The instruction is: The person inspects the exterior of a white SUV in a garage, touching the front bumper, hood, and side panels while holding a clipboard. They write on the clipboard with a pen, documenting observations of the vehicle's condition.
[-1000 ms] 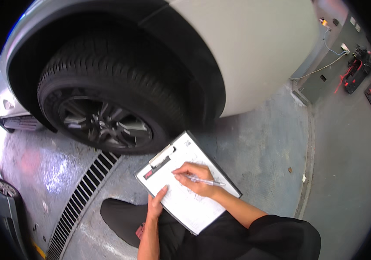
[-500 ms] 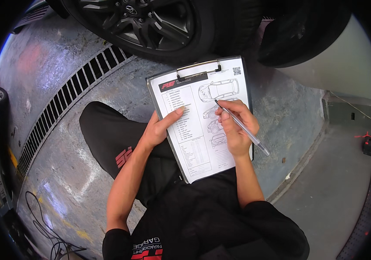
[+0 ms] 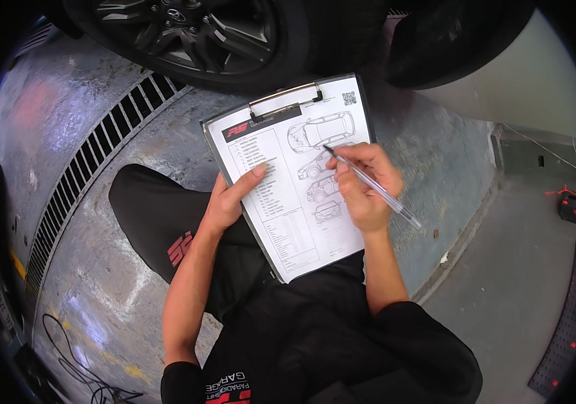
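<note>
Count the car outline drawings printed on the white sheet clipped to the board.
4, stacked down the right half of the white paper sheet: the top one beside the metal clip, the second at the pen tip, the third and fourth partly behind the right hand.

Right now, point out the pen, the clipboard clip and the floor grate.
pen [image 3: 375, 190], head view, on its clear barrel.
clipboard clip [image 3: 285, 94], head view, on the metal bar.
floor grate [image 3: 92, 172], head view, on its slats.
</note>
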Available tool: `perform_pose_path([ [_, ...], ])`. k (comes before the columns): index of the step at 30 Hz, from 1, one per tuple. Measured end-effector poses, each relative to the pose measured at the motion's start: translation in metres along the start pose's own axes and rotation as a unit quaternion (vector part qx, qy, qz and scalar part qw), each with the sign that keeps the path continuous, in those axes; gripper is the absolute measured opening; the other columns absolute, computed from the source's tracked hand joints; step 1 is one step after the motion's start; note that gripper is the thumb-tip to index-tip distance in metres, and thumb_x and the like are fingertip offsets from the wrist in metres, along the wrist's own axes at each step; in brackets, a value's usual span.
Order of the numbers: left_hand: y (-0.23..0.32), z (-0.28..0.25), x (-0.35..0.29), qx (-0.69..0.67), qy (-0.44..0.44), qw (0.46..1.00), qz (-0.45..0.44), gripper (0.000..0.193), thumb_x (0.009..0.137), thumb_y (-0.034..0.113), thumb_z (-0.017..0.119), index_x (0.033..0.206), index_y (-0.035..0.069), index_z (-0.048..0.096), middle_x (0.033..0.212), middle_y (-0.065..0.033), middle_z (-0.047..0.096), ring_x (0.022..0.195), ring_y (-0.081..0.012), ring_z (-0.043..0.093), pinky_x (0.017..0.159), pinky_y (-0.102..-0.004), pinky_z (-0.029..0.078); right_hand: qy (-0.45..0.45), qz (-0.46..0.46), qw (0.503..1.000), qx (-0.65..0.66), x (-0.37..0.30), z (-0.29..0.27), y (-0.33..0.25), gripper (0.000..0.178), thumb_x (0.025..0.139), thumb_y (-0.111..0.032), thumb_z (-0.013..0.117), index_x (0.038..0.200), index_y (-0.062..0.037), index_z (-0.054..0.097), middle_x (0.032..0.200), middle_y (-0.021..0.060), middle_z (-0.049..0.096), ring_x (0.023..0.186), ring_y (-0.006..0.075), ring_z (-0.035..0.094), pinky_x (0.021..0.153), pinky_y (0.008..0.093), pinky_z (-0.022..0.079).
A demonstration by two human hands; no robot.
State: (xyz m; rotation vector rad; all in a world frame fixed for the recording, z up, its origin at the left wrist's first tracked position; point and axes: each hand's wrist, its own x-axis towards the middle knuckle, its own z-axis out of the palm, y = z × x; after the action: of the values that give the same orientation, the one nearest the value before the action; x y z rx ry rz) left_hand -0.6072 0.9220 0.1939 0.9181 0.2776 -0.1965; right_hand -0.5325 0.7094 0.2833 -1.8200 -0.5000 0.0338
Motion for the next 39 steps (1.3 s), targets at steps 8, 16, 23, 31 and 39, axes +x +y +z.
perform_pose_path([
  [8,-0.006,-0.004,0.0,0.005,0.021,1.0,-0.004,0.046,0.098,0.022,0.066,0.133,-0.006,0.059,0.117,-0.0133,0.069,0.104,-0.0197,0.067,0.089,-0.0308,0.052,0.083,-0.035,0.995,-0.038,0.002,-0.012,-0.008,0.02,0.093,0.003,0.068,0.112,0.0064,0.069,0.097,0.0115,0.069,0.08,0.0116,0.066,0.07,0.0237,0.053],
  [16,-0.007,-0.006,0.001,0.007,0.012,1.0,-0.006,0.047,0.097,0.023,0.067,0.133,-0.006,0.058,0.118,-0.0134,0.069,0.106,-0.0198,0.066,0.091,-0.031,0.051,0.064,-0.038,0.997,-0.027,0.001,-0.012,-0.004,0.018,0.097,-0.003,0.067,0.113,0.0059,0.069,0.095,0.0103,0.068,0.081,0.0124,0.066,0.074,0.0244,0.052],
  [23,-0.008,-0.005,0.001,0.007,0.02,1.0,-0.001,0.046,0.097,0.023,0.067,0.132,-0.007,0.059,0.118,-0.0124,0.069,0.105,-0.0184,0.066,0.091,-0.0305,0.051,0.06,-0.029,0.998,-0.01,0.003,-0.017,-0.008,0.019,0.098,-0.006,0.066,0.112,0.0059,0.07,0.092,0.0112,0.07,0.079,0.0132,0.067,0.072,0.0249,0.052],
  [31,-0.008,-0.006,-0.001,0.0,0.038,0.999,0.006,0.046,0.096,0.022,0.067,0.131,-0.006,0.06,0.117,-0.0122,0.069,0.103,-0.0186,0.066,0.09,-0.03,0.051,0.132,0.014,0.991,0.002,-0.013,-0.041,0.0,0.024,0.1,-0.007,0.063,0.119,0.0066,0.068,0.1,0.0139,0.072,0.081,0.0137,0.067,0.071,0.0243,0.053],
  [39,-0.007,-0.025,-0.007,0.008,0.089,0.996,0.023,0.049,0.094,0.023,0.068,0.131,-0.007,0.059,0.116,-0.0132,0.069,0.101,-0.0202,0.067,0.09,-0.0303,0.051,0.028,-0.025,0.996,-0.077,-0.038,-0.03,0.02,0.018,0.09,-0.001,0.066,0.106,0.0067,0.068,0.085,0.0113,0.07,0.066,0.0111,0.062,0.058,0.0232,0.049],
])
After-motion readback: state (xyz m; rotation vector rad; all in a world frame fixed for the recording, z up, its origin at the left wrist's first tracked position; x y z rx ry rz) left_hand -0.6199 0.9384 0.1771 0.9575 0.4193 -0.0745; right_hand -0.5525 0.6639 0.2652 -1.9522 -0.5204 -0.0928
